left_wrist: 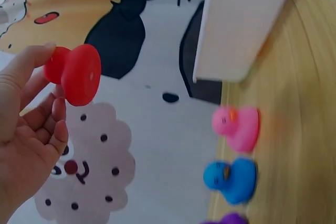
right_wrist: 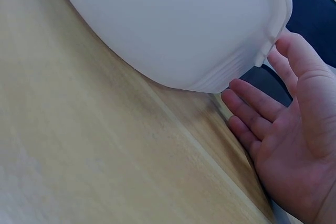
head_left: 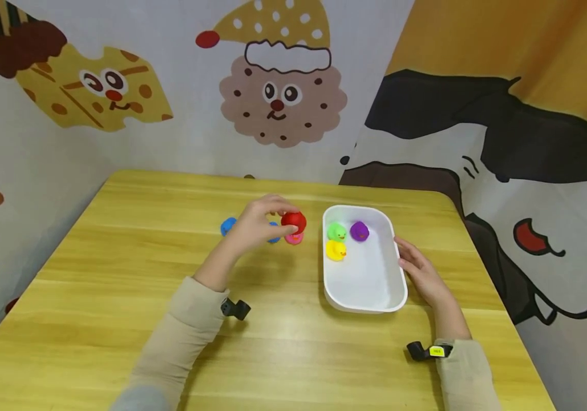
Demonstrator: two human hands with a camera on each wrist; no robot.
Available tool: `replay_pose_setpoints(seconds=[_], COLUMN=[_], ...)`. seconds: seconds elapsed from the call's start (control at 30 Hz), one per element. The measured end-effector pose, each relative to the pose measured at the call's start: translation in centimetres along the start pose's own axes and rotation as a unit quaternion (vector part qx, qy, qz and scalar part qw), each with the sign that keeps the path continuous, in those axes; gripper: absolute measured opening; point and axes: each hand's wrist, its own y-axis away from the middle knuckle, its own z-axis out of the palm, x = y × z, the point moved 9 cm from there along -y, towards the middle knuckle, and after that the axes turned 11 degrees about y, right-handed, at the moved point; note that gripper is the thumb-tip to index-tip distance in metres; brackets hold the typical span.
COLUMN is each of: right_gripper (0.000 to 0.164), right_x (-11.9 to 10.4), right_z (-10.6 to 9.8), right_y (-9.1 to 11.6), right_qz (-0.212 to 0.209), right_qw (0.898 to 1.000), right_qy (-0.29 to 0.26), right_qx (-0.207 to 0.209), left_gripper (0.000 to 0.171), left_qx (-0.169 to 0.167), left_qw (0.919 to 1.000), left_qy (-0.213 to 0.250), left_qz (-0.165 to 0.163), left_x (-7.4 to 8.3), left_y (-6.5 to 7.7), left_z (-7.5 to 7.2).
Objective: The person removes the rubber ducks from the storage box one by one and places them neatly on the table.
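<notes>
Tan sleeves (head_left: 180, 325) come in from the near edge, each wrist carrying a small black camera (head_left: 235, 309) above the pale yellow wood-grain bench (head_left: 293, 354). A white plastic tray (head_left: 365, 285) sits on the bench right of centre, and the right hand (head_left: 425, 278) rests at its right side: that grip is loose, the thumb and index fingertip touching the rim, the other fingers relaxed and not wrapped round anything. Inside, a yellow toy duck (head_left: 336, 250) stands by the left wall, with a green toy duck (head_left: 336, 232) just behind it and a purple toy duck (head_left: 359, 231) to the green one's right, toward the far end. Left of the tray, the left hand (head_left: 257, 225) has its grip closed to a pinch, thumb and finger holding a red toy duck (left_wrist: 79, 74) up off the bench, its flat base showing in the left wrist view. Under and beside that hand stand a pink toy duck (left_wrist: 240, 129), a blue toy duck (left_wrist: 233, 180), another purple one (left_wrist: 231, 219) cut by the frame, and a second blue one (head_left: 229, 226) farther left. Beyond the bench hangs a printed cloth (head_left: 180, 142) with a cheese wedge, a hatted biscuit and a large black-and-white animal face.
</notes>
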Motion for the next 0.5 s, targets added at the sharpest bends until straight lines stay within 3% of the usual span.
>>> replay_pose_setpoints(seconds=[0.13, 0.3, 0.5], right_gripper=[0.051, 0.051, 0.051], right_x=[0.2, 0.2, 0.1], right_z=[0.2, 0.2, 0.1], right_y=[0.4, 0.3, 0.0], right_qz=[-0.002, -0.003, -0.007], right_qw=[1.000, 1.000, 1.000], right_qy=[-0.002, -0.005, -0.002], right_qx=[-0.002, 0.000, -0.002], left_gripper=[0.029, 0.029, 0.030], left_qx=[0.002, 0.003, 0.008], left_qw=[1.0000, 0.9998, 0.9987], left_qy=[-0.007, -0.012, -0.044], left_qz=[0.004, -0.017, -0.023], left_x=[-0.6, -1.5, -2.0], left_y=[1.0, 2.1, 3.0], left_z=[-1.3, -3.1, -5.5])
